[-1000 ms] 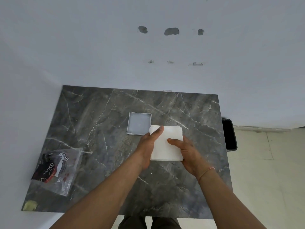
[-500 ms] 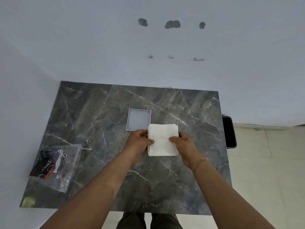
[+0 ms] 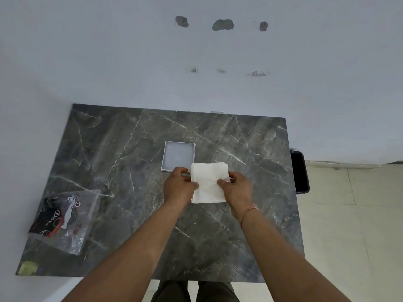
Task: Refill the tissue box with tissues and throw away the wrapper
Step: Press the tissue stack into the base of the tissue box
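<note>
A white stack of tissues [image 3: 207, 182] is held between both hands above the dark marble table [image 3: 130, 149], just in front and to the right of the shallow grey square tissue box [image 3: 178, 155]. My left hand [image 3: 178, 188] pinches the stack's left edge. My right hand [image 3: 236, 189] pinches its right edge, thumb on top. The box is open and looks empty. The clear plastic wrapper [image 3: 65, 219] with black and red print lies flat at the table's front left.
A black bin [image 3: 299, 171] stands on the floor just past the table's right edge. White walls close the table's back and left sides. A small yellowish scrap [image 3: 27, 268] sits at the front-left corner.
Both hands shifted from lying flat on the tissue stack to pinching its two side edges, and the stack has drawn slightly narrower and closer to the box.
</note>
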